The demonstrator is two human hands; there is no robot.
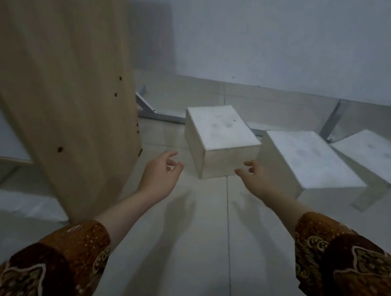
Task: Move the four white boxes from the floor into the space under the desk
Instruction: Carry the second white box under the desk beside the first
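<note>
Three white boxes stand on the tiled floor ahead: the nearest box (219, 138) in the middle, a second box (310, 161) touching its right side, and a third box (377, 157) further right. A fourth white box (24, 204) lies low at the left, partly hidden behind the desk's wooden side panel (57, 62). My left hand (162, 173) hovers open just left of the nearest box's front corner. Open as well, my right hand (254, 176) sits at that box's lower right front edge, close to or touching it. Neither hand holds anything.
The wooden side panel leans across the left of the view, close to my left arm. A white wall (282, 46) runs behind the boxes, with grey metal braces (332, 120) along its foot. Bare floor tiles (198, 250) stretch between me and the boxes.
</note>
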